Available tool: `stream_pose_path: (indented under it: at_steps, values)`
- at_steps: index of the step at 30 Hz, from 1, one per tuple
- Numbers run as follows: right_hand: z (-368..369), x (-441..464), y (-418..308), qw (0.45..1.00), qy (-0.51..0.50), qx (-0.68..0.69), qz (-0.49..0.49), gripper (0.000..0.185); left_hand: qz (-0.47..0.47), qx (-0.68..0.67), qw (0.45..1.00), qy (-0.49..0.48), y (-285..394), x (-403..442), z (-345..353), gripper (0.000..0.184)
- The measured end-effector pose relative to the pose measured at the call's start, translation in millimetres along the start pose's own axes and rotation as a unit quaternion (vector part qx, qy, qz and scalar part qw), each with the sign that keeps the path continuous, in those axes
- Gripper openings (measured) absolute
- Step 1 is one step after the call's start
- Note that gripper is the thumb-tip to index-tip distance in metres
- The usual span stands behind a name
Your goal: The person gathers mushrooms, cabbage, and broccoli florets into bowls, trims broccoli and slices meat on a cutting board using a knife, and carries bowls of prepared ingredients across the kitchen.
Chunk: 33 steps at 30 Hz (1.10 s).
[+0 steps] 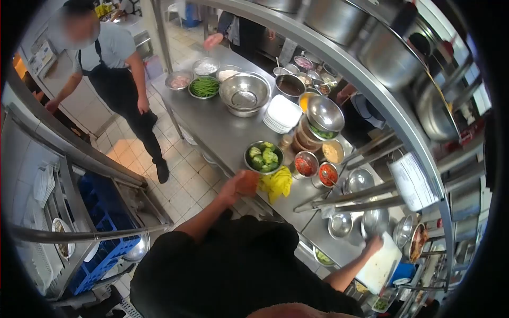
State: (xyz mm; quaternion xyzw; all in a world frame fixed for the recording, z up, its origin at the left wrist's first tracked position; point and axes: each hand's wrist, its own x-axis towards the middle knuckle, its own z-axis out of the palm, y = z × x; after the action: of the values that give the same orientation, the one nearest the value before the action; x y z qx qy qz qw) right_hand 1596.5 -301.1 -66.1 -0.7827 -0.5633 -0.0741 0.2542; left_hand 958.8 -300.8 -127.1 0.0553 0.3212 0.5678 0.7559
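My left hand (229, 192) is closed on an orange-red piece (247, 183), perhaps a cloth, at the steel counter's near edge. Touching distance from it are a crumpled yellow cloth (275, 184) and a metal bowl of green vegetable pieces (263, 157). To the right, my right hand (373, 245) lies at the upper left edge of a white cutting board (380, 264). Its fingers are smeared, so their grip cannot be made out. Beside that hand are an empty steel bowl (340, 225) and another steel bowl (374, 221).
Stacked white plates (281, 113), a large steel bowl (245, 91), green beans (204, 87) and bowls of chopped red food (306, 164) stand on the counter (212, 127). A metal shelf (339, 50) with pots arches overhead. Another person (114, 69) stands at left, near blue crates (106, 228).
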Motion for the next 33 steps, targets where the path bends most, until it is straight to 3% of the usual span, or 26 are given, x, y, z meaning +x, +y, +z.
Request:
stream_pose_path:
  at_steps: [3,5,7,9,10,12,14,16,18,20,22,23,25,26,27,28,29,32,33]
  values:
    - [-8.5,-83.5,-17.1,0.998,-0.068,-0.005,0.016,0.034,-0.02,0.09,0.995,-0.04,27.9,-0.7,19.9,0.042]
    - [-12.5,-134.3,-27.0,0.984,-0.174,-0.022,0.019,0.035,-0.035,0.107,0.993,-0.046,38.3,0.7,42.1,0.04]
    - [-14.0,-169.7,-32.2,0.957,-0.288,-0.039,-0.017,0.035,-0.041,0.134,0.983,-0.114,35.6,11.8,54.2,0.04]
    - [-6.0,-181.8,-50.8,0.943,-0.326,-0.012,-0.064,0.035,-0.052,0.184,0.966,-0.172,34.6,18.3,69.6,0.04]
    - [-1.0,-177.6,-84.8,0.945,-0.322,0.015,-0.059,0.036,-0.057,0.218,0.954,-0.196,37.5,18.1,82.0,0.04]
    - [-3.9,-158.0,-224.4,0.949,-0.297,0.105,0.023,0.037,-0.062,0.291,0.926,-0.232,35.3,20.6,94.8,0.038]
    - [27.8,-143.2,-286.1,0.933,-0.343,0.095,0.048,0.036,-0.056,0.371,0.892,-0.251,33.2,25.8,98.0,0.035]
    - [7.7,-139.7,-375.6,0.949,-0.255,0.183,0.009,0.03,-0.02,0.559,0.792,-0.243,33.1,35.5,86.1,0.041]
    - [11.2,-135.3,-412.9,0.948,-0.295,0.117,0.01,0.031,-0.001,0.715,0.657,-0.236,55.2,26.4,87.4,0.047]
    - [2.6,-133.2,-447.9,0.936,-0.345,0.065,-0.002,0.036,0.062,0.747,0.62,-0.231,59.4,24.1,68.3,0.045]
    - [65.9,-149.0,-419.0,0.916,-0.335,0.22,0.007,0.034,0.137,0.774,0.589,-0.188,55.8,36.9,36.3,0.041]
    - [59.3,-150.6,-434.9,0.922,-0.324,0.212,0.008,0.03,0.173,0.757,0.612,-0.148,63.5,25.9,31.3,0.041]
    - [37.4,-156.5,-483.8,0.932,-0.306,0.193,0.015,0.023,0.263,0.744,0.599,-0.134,90.0,8.0,25.5,0.043]
    - [73.6,-156.8,-474.9,0.903,-0.326,0.278,0.026,0.021,0.293,0.702,0.629,-0.159,105.6,7.1,20.7,0.042]
    - [108.9,-159.4,-465.2,0.866,-0.343,0.361,0.041,0.019,0.22,0.677,0.69,-0.133,133.7,-15.9,34.1,0.04]
    - [110.1,-153.4,-482.0,0.849,-0.366,0.38,0.03,0.019,0.365,0.674,0.637,-0.078,142.5,-16.7,23.8,0.038]
    - [135.1,-152.8,-487.6,0.859,-0.345,0.378,-0.02,0.021,0.417,0.659,0.626,-0.025,159.8,-18.7,16.9,0.037]
    - [190.8,-150.8,-521.3,0.878,-0.312,0.359,-0.058,0.023,0.397,0.565,0.718,0.083,212.2,-30.5,-6.6,0.031]
    - [181.7,-149.3,-549.7,0.817,-0.349,0.459,0.017,0.025,0.38,0.539,0.744,0.11,225.1,-34.5,-22.2,0.031]
